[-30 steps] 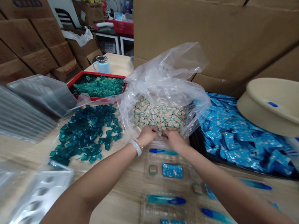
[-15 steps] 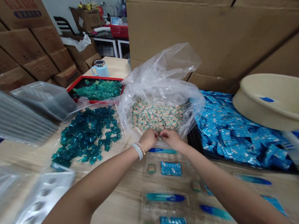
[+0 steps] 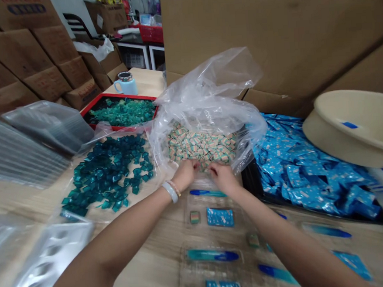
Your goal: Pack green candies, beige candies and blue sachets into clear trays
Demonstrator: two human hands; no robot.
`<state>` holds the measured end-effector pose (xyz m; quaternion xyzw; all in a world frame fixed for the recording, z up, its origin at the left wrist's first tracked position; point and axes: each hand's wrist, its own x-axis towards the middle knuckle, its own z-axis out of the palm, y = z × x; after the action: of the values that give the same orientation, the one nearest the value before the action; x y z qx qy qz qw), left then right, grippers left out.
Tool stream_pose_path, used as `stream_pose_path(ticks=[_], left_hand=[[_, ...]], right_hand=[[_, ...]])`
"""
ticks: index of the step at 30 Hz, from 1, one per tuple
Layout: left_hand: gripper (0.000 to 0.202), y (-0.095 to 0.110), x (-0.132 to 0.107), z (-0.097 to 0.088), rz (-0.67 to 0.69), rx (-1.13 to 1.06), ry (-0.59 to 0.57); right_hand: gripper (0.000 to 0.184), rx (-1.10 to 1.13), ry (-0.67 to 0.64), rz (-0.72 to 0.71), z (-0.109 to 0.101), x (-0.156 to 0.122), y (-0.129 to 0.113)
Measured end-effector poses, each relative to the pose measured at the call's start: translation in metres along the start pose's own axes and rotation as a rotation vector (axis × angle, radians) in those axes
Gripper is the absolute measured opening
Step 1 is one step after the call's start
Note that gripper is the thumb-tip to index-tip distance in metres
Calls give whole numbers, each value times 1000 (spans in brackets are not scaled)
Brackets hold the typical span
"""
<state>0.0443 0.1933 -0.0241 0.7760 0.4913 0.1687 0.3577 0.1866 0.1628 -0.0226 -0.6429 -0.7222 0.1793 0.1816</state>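
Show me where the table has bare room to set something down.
Bare table shows between the left forearm and the nearer clear tray, and another patch right of the mug. It's crowded around the left hand and right hand: clear bag ahead, green pieces left, blue packets right.

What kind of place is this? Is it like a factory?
Maybe! It looks like a small packing workshop. Brown cardboard boxes are stacked up, there's a big heap of shiny blue packets, and a clear plastic bag holds lots of little pieces.
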Motion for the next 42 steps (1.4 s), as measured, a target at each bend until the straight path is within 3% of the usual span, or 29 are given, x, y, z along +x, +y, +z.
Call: stream_pose_path(ticks=[7, 10, 16, 23, 29, 32, 36, 42], left_hand=[[20, 7, 15, 0, -95, 150, 14], [20, 6, 12, 5, -72, 166, 8], [21, 8, 10, 10, -54, 176, 10], [20, 11, 5, 12, 52, 158, 12], [18, 11, 10, 10, -17, 1, 9], [16, 9, 12, 8, -45, -68, 5], [18, 6, 16, 7, -100, -205, -86], [15, 4, 14, 4, -64, -334, -161]], right_hand=[[18, -73, -142, -142, -2, 33, 8], [18, -103, -158, -169, -4, 24, 11], [21, -177, -109, -93, -11, -5, 11], [20, -113, -59, -70, -9, -8, 9], [14, -1, 48, 5, -5, -12, 15], [9, 219, 74, 50, -2, -11, 19], [8, 487, 52, 95, 4, -4, 21], [17, 307, 97, 29, 4, -3, 13]])
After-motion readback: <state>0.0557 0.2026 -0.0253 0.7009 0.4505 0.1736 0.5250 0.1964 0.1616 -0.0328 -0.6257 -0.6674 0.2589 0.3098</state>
